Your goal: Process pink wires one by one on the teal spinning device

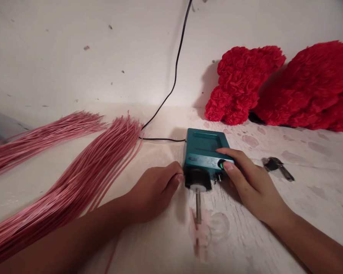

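A teal electric machine [207, 139] sits on the table, with a black round hub [197, 179] and a thin metal shaft [198, 207] pointing toward me. My right hand [251, 184] grips its front right corner: the thumb lies by a dark knob [221, 164] with a green light, the index finger rests on the top edge. My left hand [157, 190] is closed in a pinch against the machine's left side, beside the hub. Whatever its fingers hold is hidden. Something blurred and pinkish shows below the shaft's tip; I cannot tell what it is.
Two bundles of pink stems [103, 163] lie at left. Red artificial flower bunches [240, 83] lean at the back right. A black cord [175, 72] runs down the wall to the machine. A small dark metal tool [278, 167] lies right of my right hand.
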`<state>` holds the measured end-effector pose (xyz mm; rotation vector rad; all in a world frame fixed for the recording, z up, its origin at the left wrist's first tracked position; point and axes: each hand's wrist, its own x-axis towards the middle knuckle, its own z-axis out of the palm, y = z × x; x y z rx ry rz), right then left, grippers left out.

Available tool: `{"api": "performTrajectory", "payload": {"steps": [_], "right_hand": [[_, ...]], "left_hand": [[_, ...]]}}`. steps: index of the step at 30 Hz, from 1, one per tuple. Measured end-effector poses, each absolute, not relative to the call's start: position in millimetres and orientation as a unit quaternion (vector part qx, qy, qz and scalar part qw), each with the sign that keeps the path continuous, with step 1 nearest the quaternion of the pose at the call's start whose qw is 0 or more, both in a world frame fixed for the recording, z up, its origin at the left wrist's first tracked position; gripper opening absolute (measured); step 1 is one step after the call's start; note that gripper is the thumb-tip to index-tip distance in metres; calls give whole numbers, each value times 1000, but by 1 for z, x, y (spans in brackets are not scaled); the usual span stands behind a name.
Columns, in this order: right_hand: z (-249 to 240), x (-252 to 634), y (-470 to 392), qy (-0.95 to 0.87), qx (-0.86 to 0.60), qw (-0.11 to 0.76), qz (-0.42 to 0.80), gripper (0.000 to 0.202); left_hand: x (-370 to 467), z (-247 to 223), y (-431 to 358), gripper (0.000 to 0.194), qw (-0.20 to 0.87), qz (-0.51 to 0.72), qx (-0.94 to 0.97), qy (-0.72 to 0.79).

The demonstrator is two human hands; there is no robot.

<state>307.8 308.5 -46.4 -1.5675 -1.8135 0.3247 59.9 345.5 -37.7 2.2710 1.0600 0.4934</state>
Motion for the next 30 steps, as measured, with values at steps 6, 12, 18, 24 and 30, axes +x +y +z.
{"api": "performTrajectory", "payload": {"steps": [6,12,18,24,30], "right_hand": [[-46,307,309,-705,-600,356,129,35],[-46,306,309,-702,-606,352,128,34],[-46,307,308,-703,-604,354,127,33],[-46,308,308,-701,-606,353,127,34],[-46,307,309,-700,-609,350,128,36]], "left_hand": [[59,-38,343,20,285,203,851,391],[59,-37,343,21,291,223,849,381],[59,-37,344,19,307,225,847,372],[59,-33,342,19,344,220,836,366],[58,-31,344,22,388,237,815,359]]}}
